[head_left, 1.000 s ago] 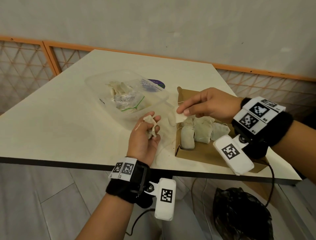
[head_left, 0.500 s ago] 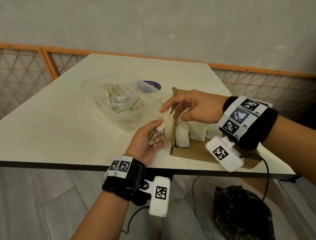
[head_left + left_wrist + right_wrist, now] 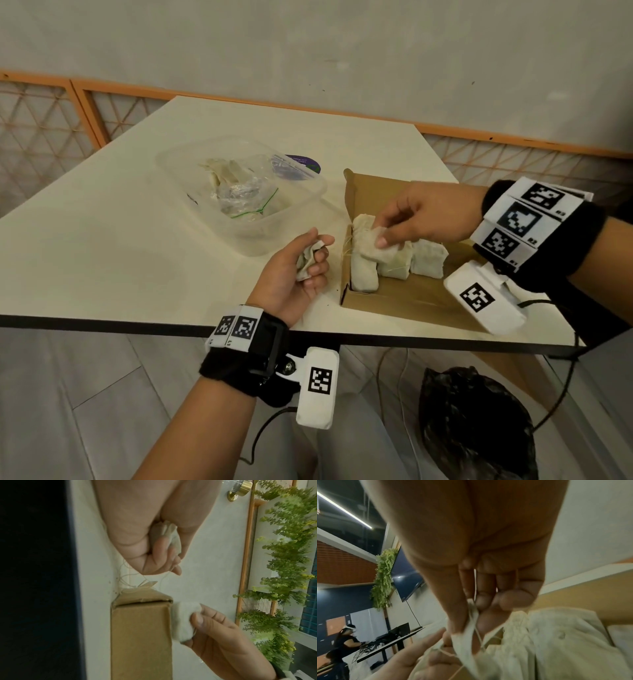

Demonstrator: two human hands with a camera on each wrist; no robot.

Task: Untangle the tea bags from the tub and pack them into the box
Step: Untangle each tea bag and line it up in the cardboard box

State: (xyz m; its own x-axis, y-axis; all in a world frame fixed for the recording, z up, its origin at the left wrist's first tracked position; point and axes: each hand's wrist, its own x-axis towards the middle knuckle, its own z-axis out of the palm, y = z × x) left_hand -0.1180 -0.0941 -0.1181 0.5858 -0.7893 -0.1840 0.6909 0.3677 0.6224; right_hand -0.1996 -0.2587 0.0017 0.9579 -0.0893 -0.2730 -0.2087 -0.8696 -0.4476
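Note:
A clear plastic tub [image 3: 301, 219] on the table holds several tea bags [image 3: 226, 169] and a crumpled clear bag. To its right lies an open cardboard box [image 3: 407, 298] with three tea bags standing in a row [image 3: 394, 263]. My right hand [image 3: 390, 233] pinches a white tea bag [image 3: 371, 241] over the box's left end, also visible in the left wrist view as a tea bag [image 3: 181, 620]. My left hand [image 3: 308, 260] grips a crumpled tea bag [image 3: 306, 262] just left of the box. Thin strings [image 3: 126, 577] run from that hand towards the box corner.
A purple lid [image 3: 303, 164] lies behind the tub. The table's front edge [image 3: 137, 323] runs just under my left wrist. A black plastic bag [image 3: 476, 425] sits on the floor below. An orange lattice fence [image 3: 41, 116] stands beyond the table.
My right hand has moved from beside the left hand to over the box, carrying one tea bag there. The left hand keeps its crumpled bag and stays put.

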